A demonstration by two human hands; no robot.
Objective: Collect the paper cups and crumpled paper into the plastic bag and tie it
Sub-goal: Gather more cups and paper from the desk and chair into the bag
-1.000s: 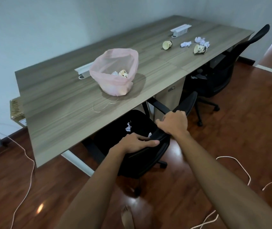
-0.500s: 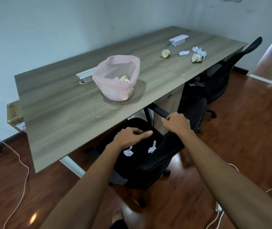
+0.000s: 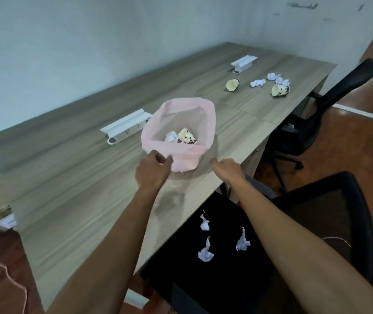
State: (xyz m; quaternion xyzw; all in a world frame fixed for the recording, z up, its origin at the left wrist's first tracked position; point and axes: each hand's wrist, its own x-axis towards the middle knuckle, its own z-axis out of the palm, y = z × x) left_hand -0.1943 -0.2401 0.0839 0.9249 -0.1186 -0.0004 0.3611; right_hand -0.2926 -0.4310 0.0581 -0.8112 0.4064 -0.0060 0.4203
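**Both hands at the bag, paper on the chair seat**

Your thin pink plastic bag (image 3: 181, 130) stands open on the long grey wood-grain table (image 3: 72, 200), near its front edge. Inside it you can see a spotted cream paper cup (image 3: 186, 136) and a white crumpled paper ball (image 3: 171, 137) lying side by side.

Your left hand (image 3: 152, 172) is at the bag's near rim, thumb and fingers curled with a small gap between them; whether they pinch the plastic cannot be told. Your right hand (image 3: 228, 169) hovers just right of the bag, fingers loosely curled and holding nothing.

Far behind the bag to the right, two more spotted paper cups (image 3: 232, 84) (image 3: 280, 89) lie on their sides, with white paper scraps (image 3: 257, 82) (image 3: 278, 78) between and behind them.

Below the bag, under the table edge, the black office chair (image 3: 330, 214) carries three crumpled white paper pieces (image 3: 204, 223) (image 3: 242, 242) (image 3: 205, 253) on its seat. A white cable tray (image 3: 125, 126) lies just left of the bag.
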